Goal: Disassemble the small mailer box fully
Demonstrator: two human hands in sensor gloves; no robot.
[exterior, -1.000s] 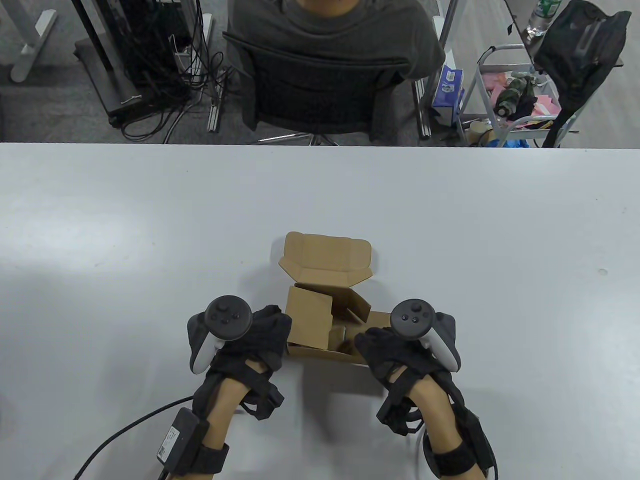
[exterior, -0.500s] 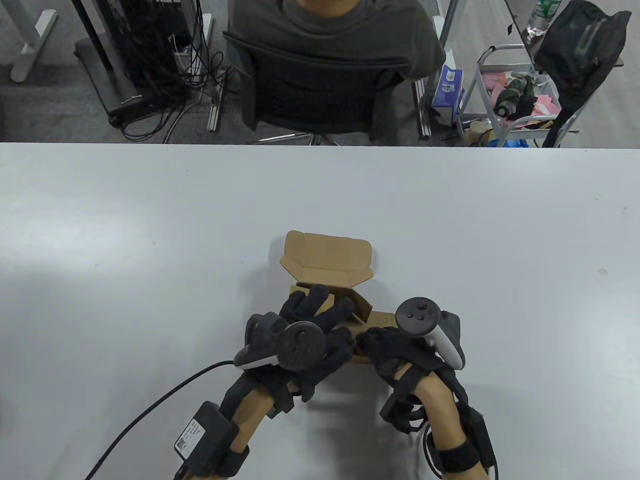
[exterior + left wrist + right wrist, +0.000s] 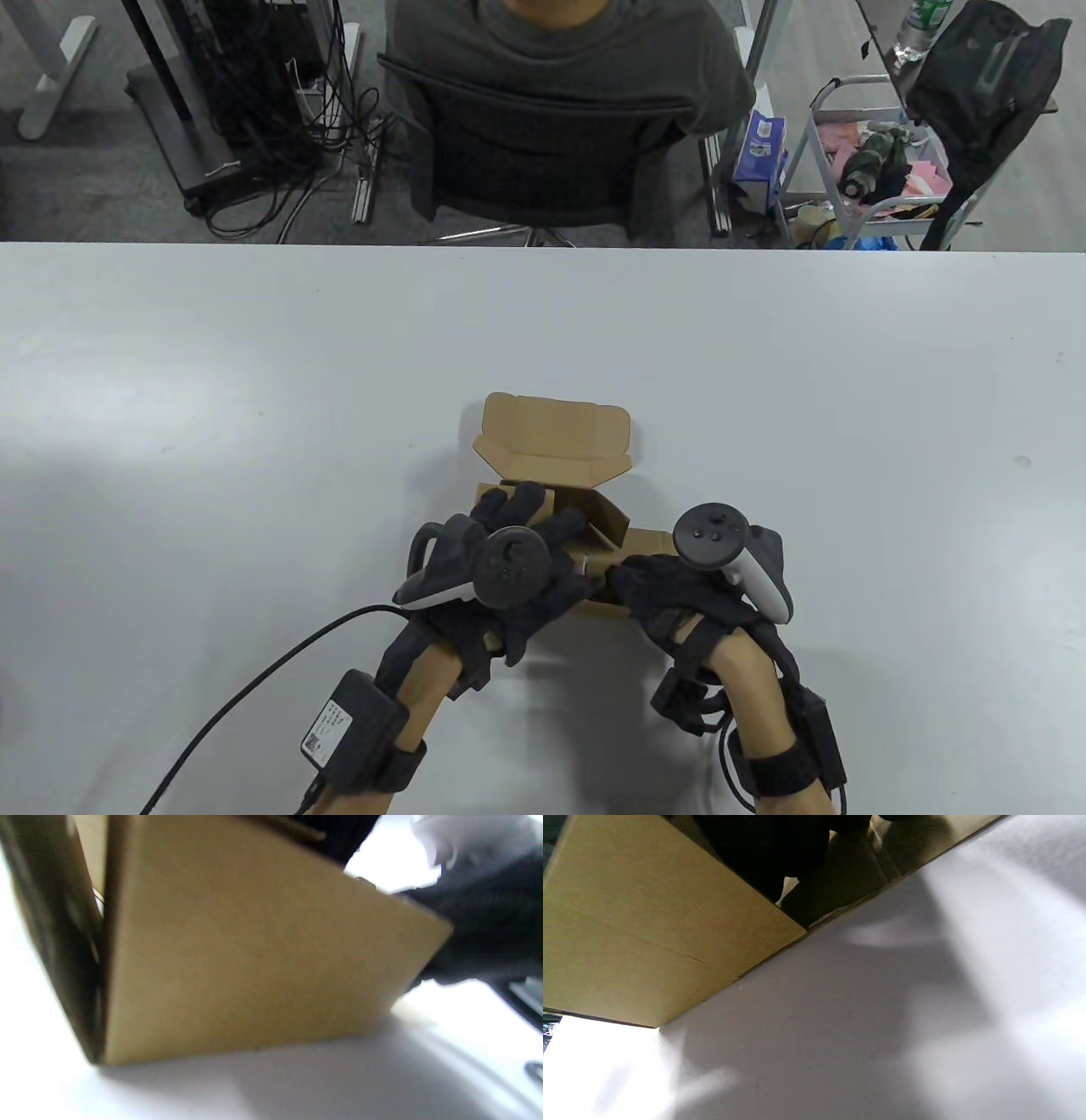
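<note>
The small brown mailer box [image 3: 556,429] stands near the table's front edge, with its lid open and tilted up on the far side. My left hand [image 3: 543,543] lies over the box's left side, its fingers [image 3: 516,505] curled over the inner side flap. My right hand [image 3: 653,581] grips the box's near right wall. The left wrist view shows the box's outer wall [image 3: 233,963] close up, with the right glove [image 3: 488,921] at its corner. The right wrist view shows the box [image 3: 649,933] from below the wrist, with dark fingers [image 3: 763,849] inside it.
The white table [image 3: 254,382] stretches far and to both sides of the box. A black cable [image 3: 254,688] trails from my left wrist to the front edge. A seated person in a chair [image 3: 543,144] faces the far edge. A cart [image 3: 874,170] stands at the back right.
My left hand moved from beside the box's left wall to on top of it and curled its fingers over the inner flap. My right hand kept its hold.
</note>
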